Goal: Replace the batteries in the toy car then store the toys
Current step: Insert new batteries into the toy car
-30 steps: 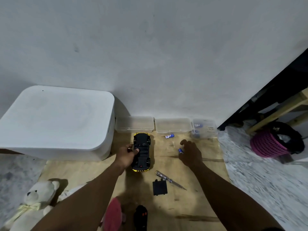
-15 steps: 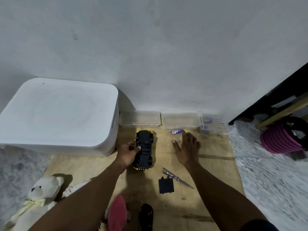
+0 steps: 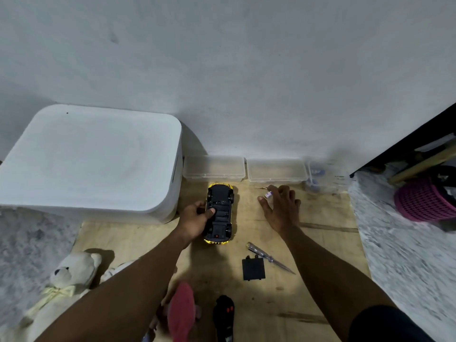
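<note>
Left hand point(image 3: 197, 217) grips the upturned yellow toy car point(image 3: 220, 213), thumb on its black underside, car resting on the wooden board point(image 3: 308, 287). Right hand point(image 3: 280, 208) is right of the car, fingers spread, pinching a small battery point(image 3: 268, 194) at the fingertips. Nearer the person than the right hand: screwdriver point(image 3: 270, 257) and black battery cover point(image 3: 253, 269). Beyond it: clear plastic boxes point(image 3: 276, 169).

1. At your twelve o'clock, the toy car point(image 3: 220, 213) shows matt black plastic underneath.
2. Your board point(image 3: 291, 299) is bare, scuffed wood.
3. At eight o'clock, a fuzzy cloth teddy bear point(image 3: 64, 275).
4. Clear plastic boxes point(image 3: 214, 168) at twelve.
</note>
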`<state>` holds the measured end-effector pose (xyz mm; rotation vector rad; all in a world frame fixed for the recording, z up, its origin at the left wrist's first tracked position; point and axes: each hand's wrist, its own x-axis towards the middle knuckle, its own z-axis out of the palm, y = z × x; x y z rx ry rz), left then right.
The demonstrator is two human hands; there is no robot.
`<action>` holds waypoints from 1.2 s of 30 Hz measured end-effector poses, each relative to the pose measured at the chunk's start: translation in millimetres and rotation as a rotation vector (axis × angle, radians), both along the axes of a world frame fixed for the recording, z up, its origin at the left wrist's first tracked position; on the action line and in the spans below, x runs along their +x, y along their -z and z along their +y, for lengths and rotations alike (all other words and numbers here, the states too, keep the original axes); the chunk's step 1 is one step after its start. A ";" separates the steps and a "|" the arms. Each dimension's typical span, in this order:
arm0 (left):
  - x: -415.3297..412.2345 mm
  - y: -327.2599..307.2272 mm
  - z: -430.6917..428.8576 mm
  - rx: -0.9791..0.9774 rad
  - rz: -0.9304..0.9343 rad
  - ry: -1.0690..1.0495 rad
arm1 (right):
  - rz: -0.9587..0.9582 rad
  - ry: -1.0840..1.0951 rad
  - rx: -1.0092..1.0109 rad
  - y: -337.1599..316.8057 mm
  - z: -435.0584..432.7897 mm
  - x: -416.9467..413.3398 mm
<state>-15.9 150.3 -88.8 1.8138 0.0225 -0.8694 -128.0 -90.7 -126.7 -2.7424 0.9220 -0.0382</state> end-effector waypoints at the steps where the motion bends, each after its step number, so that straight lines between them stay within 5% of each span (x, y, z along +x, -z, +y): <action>1: 0.3 -0.4 0.0 0.000 0.003 0.001 | -0.006 -0.009 -0.015 1.0 -0.8 -0.1; 23: -12.4 -12.1 2.9 -0.070 -0.010 -0.049 | -0.235 -0.194 -0.185 3.6 1.3 -13.3; 29: -13.5 -11.9 9.7 -0.061 -0.027 -0.062 | -0.403 -0.017 0.051 -5.2 0.2 -16.5; 33: -18.8 -17.9 11.4 -0.062 -0.027 -0.077 | -0.603 0.388 0.532 -26.1 9.7 -12.3; 36: -21.5 -27.3 11.2 -0.070 -0.029 -0.074 | -0.654 0.562 0.696 -35.6 13.0 -10.5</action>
